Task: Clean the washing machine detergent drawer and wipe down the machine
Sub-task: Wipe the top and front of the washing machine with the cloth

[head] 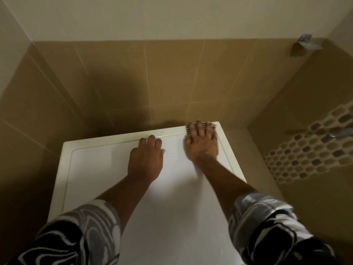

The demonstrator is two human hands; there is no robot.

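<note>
The washing machine's white top (99, 169) fills the lower middle of the head view, seen from above. My left hand (146, 161) rests flat on it near the back edge, fingers straight. My right hand (201, 145) lies at the back right corner with spread fingers pressing a small striped cloth (191, 126) against the top. The cloth shows only between and beyond my fingers and looks blurred. The detergent drawer is out of view.
Tan tiled walls (172, 77) close in behind and on both sides of the machine. A patterned mosaic strip (313, 148) runs along the right wall. A metal bracket (305, 44) sticks out high at the right. Patterned black-and-white sleeves cover my forearms.
</note>
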